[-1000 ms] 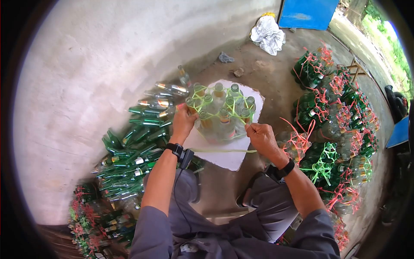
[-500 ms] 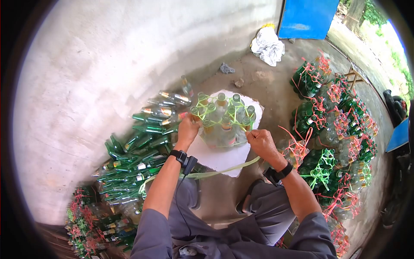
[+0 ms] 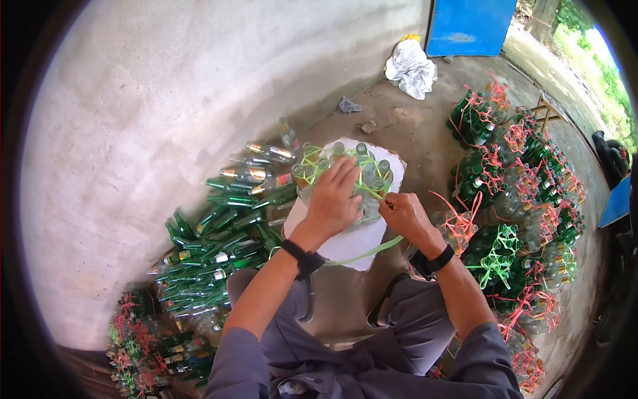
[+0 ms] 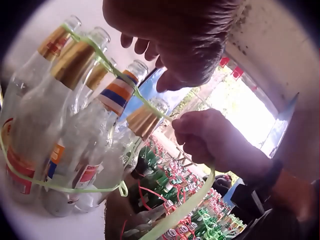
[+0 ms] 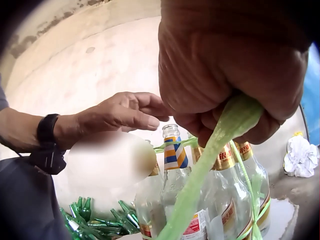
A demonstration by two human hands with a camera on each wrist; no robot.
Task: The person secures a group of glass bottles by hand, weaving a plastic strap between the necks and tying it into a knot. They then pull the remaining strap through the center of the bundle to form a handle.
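Observation:
A cluster of clear glass bottles [image 4: 30,100] stands upright on a white board [image 3: 352,249], some with gold neck foil and one with an orange-and-blue neck label [image 4: 118,95]. Light green plastic strap [image 5: 202,175] is woven between the necks, and another loop [image 4: 75,189] runs round the lower bodies. My right hand [image 3: 409,218], fingers curled, grips the strap at the near right corner of the cluster; a long tail hangs from the fist. Over the near bottle necks is my left hand [image 3: 334,199], fingers extended and holding nothing, hiding part of the cluster in the head view.
Loose green bottles [image 3: 212,256] lie heaped at the left beside the wall [image 3: 146,120]. Many bundles tied with red and green strap [image 3: 498,256] stand on the right. A white sack [image 3: 411,70] and stones [image 3: 349,105] lie farther back, near a blue panel [image 3: 468,26].
My left hand has left the near left bottle neck and moved right over the bottles, its fingers straightening. The right hand keeps its grip on the strap at the right corner.

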